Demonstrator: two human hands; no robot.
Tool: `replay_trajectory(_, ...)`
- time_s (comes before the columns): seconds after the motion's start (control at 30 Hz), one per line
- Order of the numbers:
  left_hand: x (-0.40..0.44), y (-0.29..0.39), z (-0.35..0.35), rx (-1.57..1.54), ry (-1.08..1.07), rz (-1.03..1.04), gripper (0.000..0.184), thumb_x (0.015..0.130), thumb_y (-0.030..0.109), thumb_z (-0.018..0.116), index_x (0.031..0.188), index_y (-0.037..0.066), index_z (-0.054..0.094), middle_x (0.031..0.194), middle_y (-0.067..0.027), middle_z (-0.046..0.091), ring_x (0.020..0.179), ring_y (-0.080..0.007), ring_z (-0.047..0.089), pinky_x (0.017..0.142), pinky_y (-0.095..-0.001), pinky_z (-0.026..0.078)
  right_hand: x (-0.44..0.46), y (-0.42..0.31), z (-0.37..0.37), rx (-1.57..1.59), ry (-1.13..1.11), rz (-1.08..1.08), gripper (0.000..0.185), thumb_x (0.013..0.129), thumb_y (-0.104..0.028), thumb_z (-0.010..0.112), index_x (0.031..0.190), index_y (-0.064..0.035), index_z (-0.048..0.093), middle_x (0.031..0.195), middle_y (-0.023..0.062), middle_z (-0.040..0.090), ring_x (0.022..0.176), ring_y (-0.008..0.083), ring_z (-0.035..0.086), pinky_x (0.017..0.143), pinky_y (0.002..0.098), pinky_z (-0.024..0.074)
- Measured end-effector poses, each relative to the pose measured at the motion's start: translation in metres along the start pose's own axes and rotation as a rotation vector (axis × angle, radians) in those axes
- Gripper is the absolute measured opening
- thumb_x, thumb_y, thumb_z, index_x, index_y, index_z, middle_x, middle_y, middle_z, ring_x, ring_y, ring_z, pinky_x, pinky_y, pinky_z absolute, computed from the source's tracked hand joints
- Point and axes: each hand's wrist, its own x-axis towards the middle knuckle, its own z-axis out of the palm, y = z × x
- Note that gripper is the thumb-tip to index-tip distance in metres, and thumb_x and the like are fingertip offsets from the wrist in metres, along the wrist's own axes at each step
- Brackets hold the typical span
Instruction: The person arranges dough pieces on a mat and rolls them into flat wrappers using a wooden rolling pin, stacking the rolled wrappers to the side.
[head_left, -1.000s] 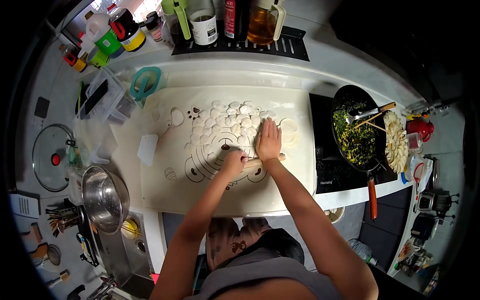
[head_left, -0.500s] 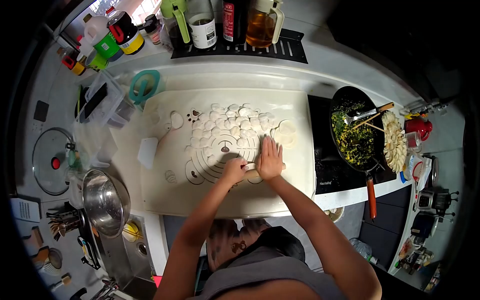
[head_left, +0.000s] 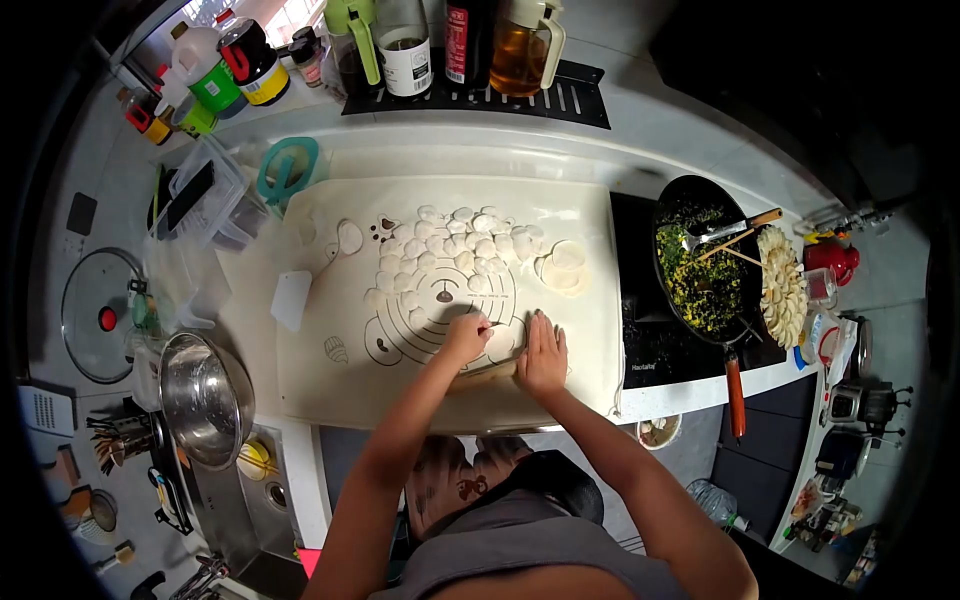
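Observation:
My left hand (head_left: 468, 338) pinches the edge of a round dough wrapper (head_left: 502, 343) that lies on the printed dough mat (head_left: 320, 390). Its fingers are closed on the wrapper's left side. Beside it, my right hand (head_left: 543, 362) has its fingers stretched out flat, the palm end over a wooden rolling pin (head_left: 486, 377). The pin lies on the near side of the wrapper, its right end hidden under that hand. Farther up the mat are several small flattened dough pieces (head_left: 440, 245). A few rolled wrappers (head_left: 566, 268) overlap at the right.
A wok (head_left: 700, 310) with chopped green and yellow filling sits on the black cooktop, spatula and chopsticks in it. Right of it are pleated dumplings (head_left: 781, 290). A white scraper (head_left: 291, 300) lies on the mat's left; a steel bowl (head_left: 205, 400) stands by the sink.
The rolling pin has moved toward my body, off the wrapper, and my right hand has come back with it. My left hand keeps its place at the wrapper's edge.

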Motion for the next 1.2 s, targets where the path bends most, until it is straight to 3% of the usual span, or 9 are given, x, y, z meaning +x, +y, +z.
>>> replay_trajectory(0.1, -0.009, -0.001, -0.004, -0.029, 0.006, 0.018, 0.017, 0.078, 0.016, 0.068, 0.088, 0.003, 0.065, 0.083, -0.0149, 0.066, 0.079, -0.0324, 0.062, 0.071, -0.0402, 0.048, 0.04, -0.009, -0.003, -0.017, 0.049, -0.053, 0.068, 0.079, -0.014, 0.05, 0.141, 0.0045, 0.026, 0.144, 0.0202, 0.034, 0.134, 0.0321, 0.034, 0.111, 0.0512, 0.0201)
replay_trajectory(0.3, 0.003, -0.005, -0.011, 0.015, 0.112, 0.062, 0.01, 0.08, 0.01, 0.062, 0.087, 0.004, 0.066, 0.083, -0.0151, 0.065, 0.08, -0.0339, 0.062, 0.072, -0.0413, 0.048, 0.128, -0.012, 0.022, -0.003, 0.123, 0.025, 0.063, 0.088, -0.022, 0.048, 0.141, 0.0036, 0.026, 0.146, 0.0215, 0.03, 0.134, 0.0341, 0.031, 0.112, 0.049, 0.0204)
replay_trajectory(0.5, 0.008, 0.018, -0.011, 0.16, -0.042, 0.081, 0.014, 0.078, 0.014, 0.066, 0.088, 0.004, 0.067, 0.083, -0.0152, 0.065, 0.079, -0.0338, 0.061, 0.071, -0.0409, 0.048, 0.066, -0.009, 0.01, 0.041, 0.065, 0.073, 0.065, 0.09, -0.026, 0.043, 0.143, 0.0047, 0.021, 0.149, 0.0211, 0.025, 0.138, 0.0319, 0.025, 0.113, 0.0492, 0.0159)
replay_trajectory(0.67, 0.001, 0.002, -0.001, -0.015, 0.01, -0.001, 0.016, 0.076, 0.016, 0.068, 0.085, 0.003, 0.066, 0.084, -0.0155, 0.065, 0.08, -0.0337, 0.061, 0.071, -0.041, 0.048, -0.001, -0.006, -0.013, -0.044, -0.105, 0.046, 0.068, 0.085, -0.021, 0.048, 0.142, 0.0058, 0.023, 0.148, 0.0221, 0.027, 0.138, 0.0317, 0.026, 0.112, 0.0491, 0.0167)
replay_trajectory(0.8, -0.001, 0.0, -0.01, 0.038, 0.016, 0.038, 0.013, 0.075, 0.014, 0.068, 0.081, 0.002, 0.066, 0.081, -0.0164, 0.065, 0.082, -0.0339, 0.061, 0.073, -0.0428, 0.048, 0.033, -0.015, -0.011, -0.031, -0.061, 0.005, 0.066, 0.085, -0.019, 0.048, 0.141, 0.006, 0.024, 0.147, 0.0211, 0.028, 0.137, 0.0316, 0.027, 0.112, 0.0497, 0.0181)
replay_trajectory(0.87, 0.002, 0.0, -0.014, 0.083, 0.008, 0.031, 0.013, 0.075, 0.013, 0.068, 0.081, 0.003, 0.066, 0.082, -0.0165, 0.065, 0.082, -0.0342, 0.061, 0.074, -0.0429, 0.048, 0.082, -0.014, 0.009, 0.011, 0.121, -0.071, 0.059, 0.089, -0.019, 0.044, 0.141, 0.0038, 0.027, 0.146, 0.0189, 0.032, 0.136, 0.0326, 0.029, 0.111, 0.0501, 0.0201)
replay_trajectory(1.0, 0.015, 0.0, -0.016, 0.056, 0.05, 0.037, 0.012, 0.075, 0.014, 0.067, 0.08, 0.003, 0.067, 0.082, -0.0162, 0.065, 0.082, -0.0343, 0.061, 0.075, -0.0431, 0.048, 0.135, -0.021, 0.02, 0.002, 0.176, 0.012, 0.056, 0.093, -0.024, 0.042, 0.14, 0.0021, 0.029, 0.145, 0.0197, 0.032, 0.136, 0.0326, 0.029, 0.112, 0.0478, 0.0189)
replay_trajectory(1.13, 0.014, 0.009, -0.013, 0.079, 0.006, 0.072, 0.012, 0.076, 0.014, 0.066, 0.08, 0.003, 0.067, 0.082, -0.0153, 0.066, 0.083, -0.0333, 0.062, 0.075, -0.0428, 0.049, 0.107, -0.018, 0.011, 0.133, 0.154, 0.053, 0.058, 0.093, -0.026, 0.042, 0.141, 0.0025, 0.028, 0.146, 0.0203, 0.031, 0.137, 0.0322, 0.027, 0.113, 0.0467, 0.0179)
replay_trajectory(1.2, 0.015, 0.006, -0.01, 0.045, -0.022, 0.037, 0.013, 0.076, 0.014, 0.067, 0.083, 0.003, 0.066, 0.083, -0.015, 0.066, 0.084, -0.0327, 0.062, 0.075, -0.0421, 0.049, 0.058, -0.011, 0.011, 0.044, 0.037, 0.114, 0.063, 0.091, -0.029, 0.045, 0.141, 0.0042, 0.025, 0.147, 0.021, 0.029, 0.137, 0.0329, 0.026, 0.113, 0.05, 0.0155)
